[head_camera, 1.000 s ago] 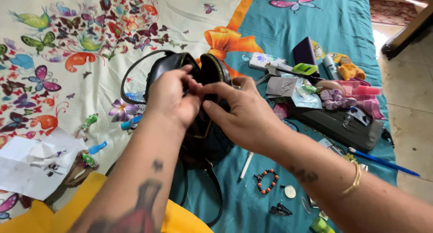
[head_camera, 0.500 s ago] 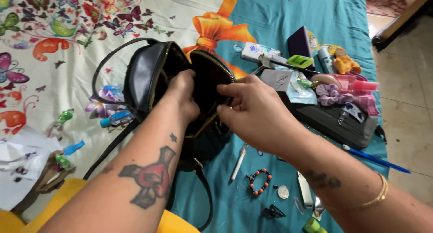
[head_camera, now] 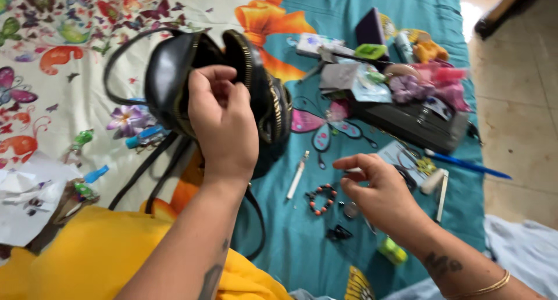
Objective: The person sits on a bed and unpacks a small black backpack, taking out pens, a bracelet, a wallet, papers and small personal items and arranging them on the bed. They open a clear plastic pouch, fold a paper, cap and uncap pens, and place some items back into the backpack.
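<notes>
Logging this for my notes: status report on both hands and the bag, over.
Left hand gripping black bag at its open zip. Right hand off the bag, over bead bracelet and small clutter. Nothing blocking.

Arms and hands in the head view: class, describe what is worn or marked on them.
Both arms are bare, with no sleeves. The left hand has no rings; its forearm carries a dark tattoo. The right hand arm shows a small tattoo and a thin gold bangle.

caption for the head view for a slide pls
Left hand grips an open black handbag while right hand hovers over a beaded bracelet.
</notes>
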